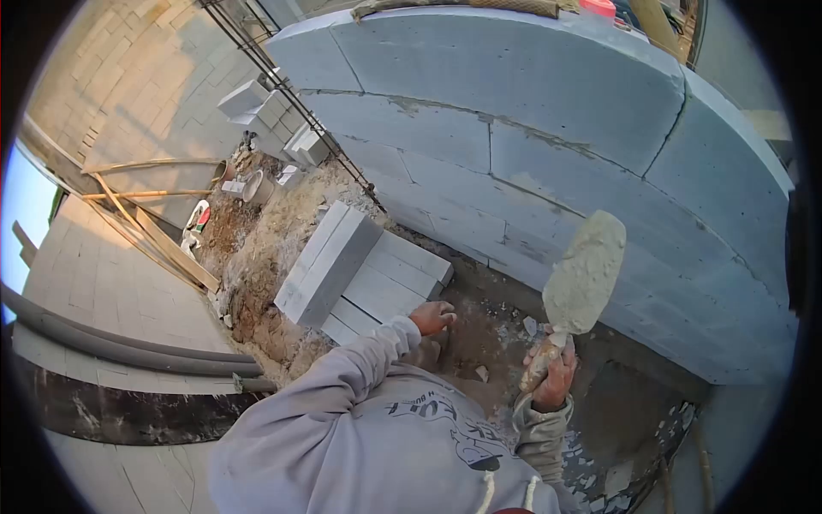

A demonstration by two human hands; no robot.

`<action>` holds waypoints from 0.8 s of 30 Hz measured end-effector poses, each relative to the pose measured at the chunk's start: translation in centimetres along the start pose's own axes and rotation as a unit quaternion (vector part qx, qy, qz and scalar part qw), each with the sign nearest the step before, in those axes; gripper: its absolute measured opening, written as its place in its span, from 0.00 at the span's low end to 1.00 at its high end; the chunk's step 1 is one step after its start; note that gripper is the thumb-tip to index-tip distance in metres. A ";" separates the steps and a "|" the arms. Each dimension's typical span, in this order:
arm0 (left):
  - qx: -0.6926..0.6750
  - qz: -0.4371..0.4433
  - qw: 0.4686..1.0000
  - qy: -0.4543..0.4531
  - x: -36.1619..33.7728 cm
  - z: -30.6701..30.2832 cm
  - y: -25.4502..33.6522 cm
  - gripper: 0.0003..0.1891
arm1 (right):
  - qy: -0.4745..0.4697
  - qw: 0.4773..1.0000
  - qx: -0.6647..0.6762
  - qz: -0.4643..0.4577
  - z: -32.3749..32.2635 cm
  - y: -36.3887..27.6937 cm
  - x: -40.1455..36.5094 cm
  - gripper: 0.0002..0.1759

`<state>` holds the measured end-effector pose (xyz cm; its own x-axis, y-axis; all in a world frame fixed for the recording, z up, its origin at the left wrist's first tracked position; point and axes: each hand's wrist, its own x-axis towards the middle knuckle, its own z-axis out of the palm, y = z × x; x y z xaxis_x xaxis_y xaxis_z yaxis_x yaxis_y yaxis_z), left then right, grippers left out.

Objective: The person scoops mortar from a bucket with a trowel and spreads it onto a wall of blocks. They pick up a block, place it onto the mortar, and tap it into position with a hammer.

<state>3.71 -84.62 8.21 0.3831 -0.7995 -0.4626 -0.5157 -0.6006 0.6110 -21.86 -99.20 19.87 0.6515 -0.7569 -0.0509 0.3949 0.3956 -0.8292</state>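
Observation:
My right hand (555, 377) is wrapped round the handle of a trowel (586, 272), which points up and away from me. Pale grey mortar coats the whole blade, held in front of the block wall (514, 163). My left hand (434, 318) hangs loosely curled, with nothing visible in its fingers. It is beside the near right end of a stack of white blocks (387, 276). More white blocks (332, 257) lie across the left part of that stack.
Vertical steel rebar (295, 98) rises at the wall's left end. Beyond are a dirt heap (265, 231), a bucket (257, 186) and loose blocks (272, 111). Grey pipes (128, 347) and wooden poles (154, 240) lie left. Broken chips (616, 480) litter the floor at lower right.

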 end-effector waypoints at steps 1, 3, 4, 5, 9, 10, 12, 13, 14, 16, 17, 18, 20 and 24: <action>-0.020 -0.048 0.998 0.023 -0.8 -1.1 -1.4 0.25 | -0.036 0.997 -0.023 -0.064 3.1 -0.4 1.6 0.25; -0.038 -0.105 0.992 0.060 -2.6 -2.4 -6.0 0.25 | -0.082 0.988 -0.051 -0.119 7.4 -0.6 5.0 0.24; -0.034 -0.111 0.990 0.079 -3.2 -2.4 -8.7 0.24 | -0.169 0.983 -0.066 -0.030 9.4 -0.6 6.9 0.21; -0.045 -0.143 0.985 0.088 -4.3 -2.8 -10.4 0.24 | -0.252 0.962 -0.082 0.058 11.3 -0.4 8.6 0.18; -0.085 -0.198 0.964 0.157 -6.8 -2.9 -17.6 0.23 | -0.281 0.928 -0.225 0.100 18.3 3.6 15.1 0.14; -0.137 -0.232 0.950 0.159 -7.8 -3.9 -17.6 0.23 | -0.276 0.906 -0.317 0.049 20.2 4.9 17.0 0.14; -0.198 -0.268 0.929 0.159 -8.8 -3.7 -20.2 0.23 | -0.273 0.871 -0.409 0.001 24.0 7.1 20.1 0.15; -0.220 -0.287 0.916 0.174 -8.5 -2.1 -23.1 0.22 | -0.260 0.827 -0.484 -0.120 26.1 8.1 21.6 0.16; -0.240 -0.305 0.902 0.188 -8.4 -1.3 -25.1 0.22 | -0.239 0.766 -0.545 -0.242 28.3 8.9 23.2 0.16; -0.238 -0.305 0.901 0.196 -8.6 -1.2 -27.2 0.22 | -0.261 0.755 -0.532 -0.282 32.7 10.3 26.2 0.18; -0.235 -0.306 0.901 0.200 -8.9 -2.0 -27.7 0.22 | -0.280 0.743 -0.517 -0.319 34.7 11.0 27.5 0.19; -0.210 -0.307 0.902 0.220 -9.1 -2.7 -28.0 0.20 | -0.281 0.743 -0.517 -0.318 36.5 11.9 28.8 0.19; -0.227 -0.307 0.893 0.237 -8.5 -3.0 -30.7 0.19 | -0.380 0.656 -0.637 -0.141 39.9 13.9 31.5 0.22; -0.328 -0.331 0.844 0.267 -7.5 -4.5 -33.5 0.21 | -0.354 0.604 -0.708 -0.092 45.5 17.8 35.6 0.27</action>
<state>21.56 -58.54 -5.91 0.8014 -0.0711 -0.5939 0.4147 -0.6494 0.6374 37.83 -95.43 28.66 0.9927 -0.1093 -0.0504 -0.1202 -0.8830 -0.4537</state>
